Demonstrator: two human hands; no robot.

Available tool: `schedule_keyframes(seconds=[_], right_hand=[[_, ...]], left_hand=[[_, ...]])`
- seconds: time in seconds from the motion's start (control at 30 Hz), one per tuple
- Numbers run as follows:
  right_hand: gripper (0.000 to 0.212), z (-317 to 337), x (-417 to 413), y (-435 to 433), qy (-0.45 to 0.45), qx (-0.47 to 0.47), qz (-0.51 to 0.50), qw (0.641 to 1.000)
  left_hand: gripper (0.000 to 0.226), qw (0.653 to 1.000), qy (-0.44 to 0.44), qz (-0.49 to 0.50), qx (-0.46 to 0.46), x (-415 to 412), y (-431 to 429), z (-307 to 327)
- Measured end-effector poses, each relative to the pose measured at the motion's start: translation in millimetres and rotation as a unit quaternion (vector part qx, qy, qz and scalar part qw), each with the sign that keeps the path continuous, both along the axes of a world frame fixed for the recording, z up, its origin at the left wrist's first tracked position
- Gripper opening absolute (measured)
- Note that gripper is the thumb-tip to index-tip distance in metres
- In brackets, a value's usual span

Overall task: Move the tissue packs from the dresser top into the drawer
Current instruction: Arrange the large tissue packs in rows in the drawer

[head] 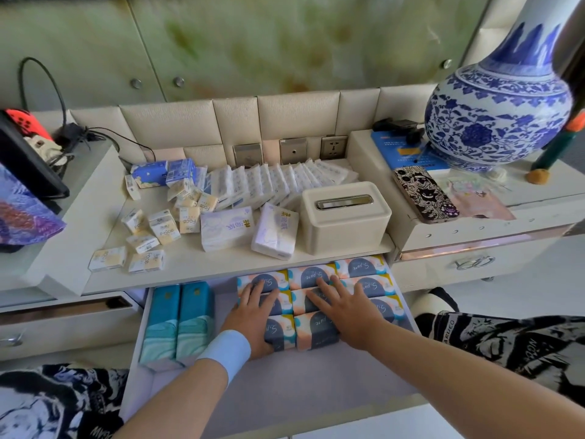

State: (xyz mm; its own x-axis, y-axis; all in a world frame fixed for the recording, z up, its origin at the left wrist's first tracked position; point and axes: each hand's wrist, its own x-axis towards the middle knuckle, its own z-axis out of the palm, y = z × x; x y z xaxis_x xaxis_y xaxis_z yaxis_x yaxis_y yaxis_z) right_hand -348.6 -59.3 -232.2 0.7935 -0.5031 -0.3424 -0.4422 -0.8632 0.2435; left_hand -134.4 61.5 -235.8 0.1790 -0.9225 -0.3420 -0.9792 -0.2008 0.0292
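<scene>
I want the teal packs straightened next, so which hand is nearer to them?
Left. The left hand rests flat on the orange-and-navy packs just right of the teal packs; the right hand lies farther right on the same block.

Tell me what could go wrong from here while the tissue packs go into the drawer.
Small packs lie near the front edge of the dresser top; a reaching arm may knock them off.
Many packs wait on top, but the drawer is already partly full; stacked packs might stop it closing.
The left hand and right hand press flat on the orange-and-navy packs; a push may skew their rows.
</scene>
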Motion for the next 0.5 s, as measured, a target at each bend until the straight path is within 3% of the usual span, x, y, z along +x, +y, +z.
schedule_keyframes(seconds=[0.13,0.3,0.5], right_hand=[[0.108,-1.6,3.1,1.3,0.007,-0.020,-0.002,1.000],[0.099,1.9,12.7,12.3,-0.023,0.005,0.032,0.999],[0.091,14.4,37.0,29.7,-0.035,0.034,0.029,0.998]], left_hand=[[0.111,0.998,0.054,0.013,0.015,12.6,4.0,8.9],[0.099,1.000,0.014,0.005,0.010,3.7,6.3,11.2],[0.114,0.998,-0.022,-0.009,0.054,0.5,1.1,22.2]])
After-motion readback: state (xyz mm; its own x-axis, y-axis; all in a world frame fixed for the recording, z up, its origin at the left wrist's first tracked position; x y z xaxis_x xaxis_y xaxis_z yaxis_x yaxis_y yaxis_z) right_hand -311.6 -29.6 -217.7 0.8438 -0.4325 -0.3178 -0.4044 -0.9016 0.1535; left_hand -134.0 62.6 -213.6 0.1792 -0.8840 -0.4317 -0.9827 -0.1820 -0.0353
